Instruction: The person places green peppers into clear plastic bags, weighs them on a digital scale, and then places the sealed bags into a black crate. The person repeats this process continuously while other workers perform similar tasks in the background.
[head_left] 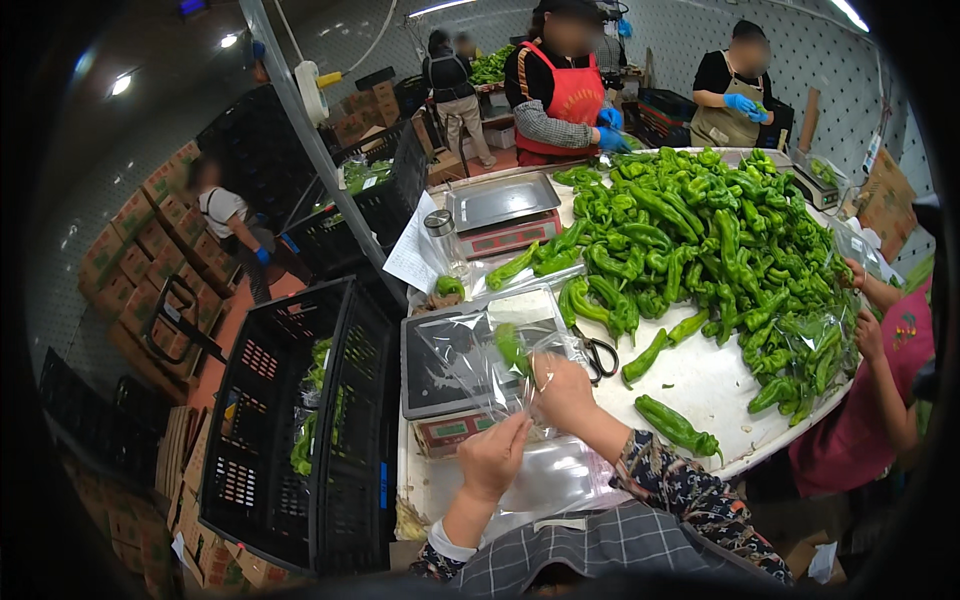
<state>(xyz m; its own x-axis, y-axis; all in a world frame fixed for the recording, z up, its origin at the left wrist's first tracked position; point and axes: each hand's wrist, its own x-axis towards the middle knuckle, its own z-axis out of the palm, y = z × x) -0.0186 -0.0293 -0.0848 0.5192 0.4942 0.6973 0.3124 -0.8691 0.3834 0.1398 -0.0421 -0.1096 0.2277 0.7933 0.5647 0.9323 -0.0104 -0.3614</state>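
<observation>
Clear bag point(455, 345) and green pepper point(512, 348), above a near scale point(440, 434)

Hands: two. Left hand point(490, 462), pinching the bag's near edge; right hand point(566, 392), fingers against bag and pepper, though I cannot tell which it grasps. Red-fronted scales: two, the near scale and a far scale point(508, 238) with a metal tray. Scissors point(602, 360): one pair, black-handled, just beside the right hand. Lidded jar point(443, 236): one. Pepper heap point(700, 225): one, too tangled to count. Loose pepper point(678, 425): one, lying near the front edge.

Bag: thin, transparent, creased, shiny. Pepper: glossy, partly screened by the right hand; whether inside the bag, I cannot tell.

Edges: black crate point(365, 480) along the worktop's left side. White worktop point(720, 375) shows between scissors and loose pepper.
</observation>
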